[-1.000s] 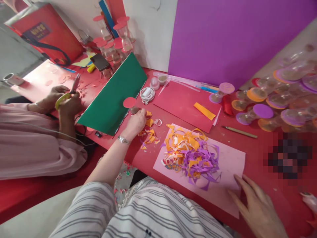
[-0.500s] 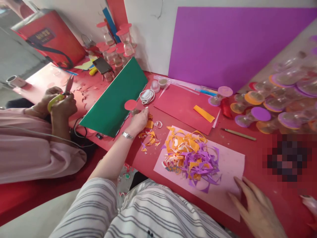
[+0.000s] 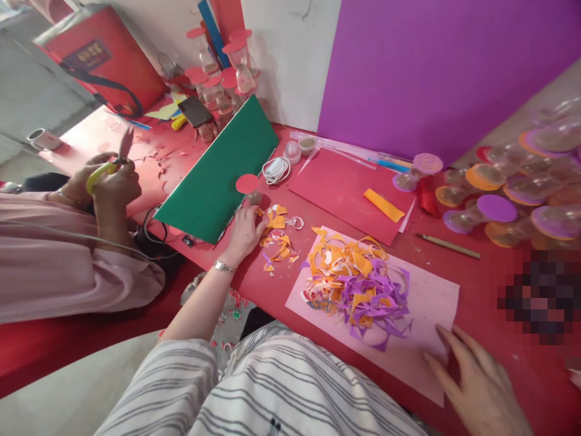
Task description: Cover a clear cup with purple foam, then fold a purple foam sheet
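Paper scraps (image 3: 358, 284) between the hands (image 3: 246, 235) (image 3: 476, 372)

No text legible. Only lettering visible is on the red bag (image 3: 120, 60), left of the green board (image 3: 222, 172) and farther back. Dark label (image 3: 91, 56) on the bag's front carries a row of yellowish characters, smaller marks under it. Too blurred to read; can't tell script, brand or number.

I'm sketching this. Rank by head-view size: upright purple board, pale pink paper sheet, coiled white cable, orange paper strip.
Upright purple board
Pink paper sheet
Coiled white cable and orange paper strip: too close to rank
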{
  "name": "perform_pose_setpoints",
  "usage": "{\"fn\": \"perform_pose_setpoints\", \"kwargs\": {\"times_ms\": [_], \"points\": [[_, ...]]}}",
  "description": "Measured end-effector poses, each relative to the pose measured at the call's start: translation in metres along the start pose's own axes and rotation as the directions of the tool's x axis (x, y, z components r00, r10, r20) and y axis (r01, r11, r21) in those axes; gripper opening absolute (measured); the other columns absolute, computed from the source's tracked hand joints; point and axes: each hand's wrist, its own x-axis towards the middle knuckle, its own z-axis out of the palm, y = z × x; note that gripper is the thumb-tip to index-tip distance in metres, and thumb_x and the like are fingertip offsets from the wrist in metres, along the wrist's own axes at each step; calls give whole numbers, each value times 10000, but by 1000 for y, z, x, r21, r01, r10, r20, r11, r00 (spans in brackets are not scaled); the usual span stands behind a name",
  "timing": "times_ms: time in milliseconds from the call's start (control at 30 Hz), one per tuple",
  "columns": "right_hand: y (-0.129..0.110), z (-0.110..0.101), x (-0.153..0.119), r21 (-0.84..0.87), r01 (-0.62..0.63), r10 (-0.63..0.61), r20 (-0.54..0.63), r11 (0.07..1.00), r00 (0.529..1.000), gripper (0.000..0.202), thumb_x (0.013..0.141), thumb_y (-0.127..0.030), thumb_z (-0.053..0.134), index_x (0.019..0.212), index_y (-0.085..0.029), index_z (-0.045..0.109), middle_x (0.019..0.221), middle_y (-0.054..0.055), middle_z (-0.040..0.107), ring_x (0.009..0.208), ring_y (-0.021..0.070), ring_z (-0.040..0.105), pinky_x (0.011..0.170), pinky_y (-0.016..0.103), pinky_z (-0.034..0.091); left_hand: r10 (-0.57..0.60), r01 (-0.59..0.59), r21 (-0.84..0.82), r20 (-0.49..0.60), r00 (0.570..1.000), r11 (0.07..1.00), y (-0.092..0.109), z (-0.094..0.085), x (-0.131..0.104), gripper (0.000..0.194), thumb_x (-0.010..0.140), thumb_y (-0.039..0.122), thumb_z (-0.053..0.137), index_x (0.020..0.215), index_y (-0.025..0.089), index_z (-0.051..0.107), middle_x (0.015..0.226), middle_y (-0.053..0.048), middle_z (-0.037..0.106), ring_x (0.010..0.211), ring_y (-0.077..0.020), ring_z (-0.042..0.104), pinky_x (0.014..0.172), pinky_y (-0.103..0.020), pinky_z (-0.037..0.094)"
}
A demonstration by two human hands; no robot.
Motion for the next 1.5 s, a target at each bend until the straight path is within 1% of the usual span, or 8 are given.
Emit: {"fn": "perform_pose_setpoints", "kwargs": {"times_ms": [167,367,467,700,867,1200,1367,1500], "points": [[-3,-1,0,-35,42,-43,-23,998,999,591,933,-552,346,1257,-110,566,1234,245,608,1039,396,627,820,528,534,184,-161,-215,88,979,963,12,9,-3,666,928,542,558,1412,121,378,1369,-226,497,1288,-320,488,1086,-509,407],[-7,-4,1,-22,-6,6,11,1000,1000,568,932,-527,349,1275,-129,563,1272,236,598,1079,382,617,862,531,520,334,-295,-166,300,894,941,37,10,6,1314,549,816,741,1564,175,208,1618,-285,108,1475,-546,77,1131,-728,181],[-8,-5,1,-17,-11,12,28,1000,1000,584,925,-541,354,1272,-123,568,1280,240,597,1082,384,616,858,533,520,339,-329,-89,325,883,940,43,16,14,1092,650,776,712,1516,218,354,1614,-239,201,1468,-537,139,1130,-727,185],[-12,-6,2,-12,-13,13,-7,1000,1000,587,932,-547,342,1269,-122,566,1278,232,596,1075,372,613,865,514,519,355,-368,56,165,920,928,49,26,19,278,1001,344,471,1161,172,619,1246,-159,605,1150,-281,548,971,-451,477],[-16,-8,5,2,-58,58,-11,998,998,578,926,-555,349,1273,-150,572,1291,208,595,1065,355,612,872,506,516,327,-357,114,221,919,927,57,20,18,239,994,210,411,940,152,637,969,-149,646,920,-263,590,823,-387,483],[-25,-13,7,33,-79,79,-10,996,997,540,940,-515,380,1274,-141,581,1272,210,593,1090,348,599,893,493,515,200,-230,103,237,951,968,66,10,30,157,993,222,435,973,169,582,840,-94,677,714,-197,648,582,-256,407],[-26,-13,8,35,-87,88,-24,996,996,531,945,-520,381,1266,-149,584,1277,195,587,1108,331,594,923,470,507,258,-261,-14,207,944,965,112,0,16,168,1028,292,422,1004,201,562,912,-47,697,796,-154,669,655,-223,447],[-25,-11,6,23,-92,92,-14,996,996,545,947,-537,373,1262,-147,585,1292,188,579,1114,329,588,924,476,510,479,-457,-167,138,867,874,164,-5,-3,234,1044,340,396,1021,193,576,876,-45,646,739,-155,631,629,-239,465]]}}
